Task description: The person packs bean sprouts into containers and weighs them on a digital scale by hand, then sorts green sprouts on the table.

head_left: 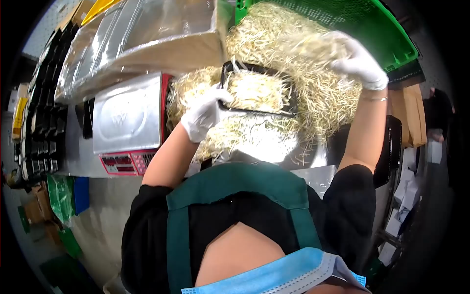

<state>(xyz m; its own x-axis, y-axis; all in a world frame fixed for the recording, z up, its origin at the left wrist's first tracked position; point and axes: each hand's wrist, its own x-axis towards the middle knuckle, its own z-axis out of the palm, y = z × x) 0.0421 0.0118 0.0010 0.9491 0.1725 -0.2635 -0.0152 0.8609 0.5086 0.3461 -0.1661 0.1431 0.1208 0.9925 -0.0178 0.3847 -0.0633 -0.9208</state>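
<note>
Both my hands wear white gloves. My left hand (pixel 203 115) grips the left rim of a small black tray (pixel 293 100), with its fingers closed over the edge. Pale bean sprouts (pixel 257 90) fill that tray. To the right and farther away, my right hand (pixel 357 61) is closed on a clump of bean sprouts (pixel 313 46), blurred by motion, above a large sprout heap (pixel 328 103). This heap spreads around the tray and spills out of a tipped green crate (pixel 352 17). More loose sprouts lie on the shiny metal surface in front of the tray.
A red-framed scale (pixel 127 115) with a metal top stands left of the tray. Behind it sits a box lined with clear plastic (pixel 161 44). Stacked black trays (pixel 44 108) line the far left. A brown cardboard piece (pixel 411 115) and dark trays are at the right.
</note>
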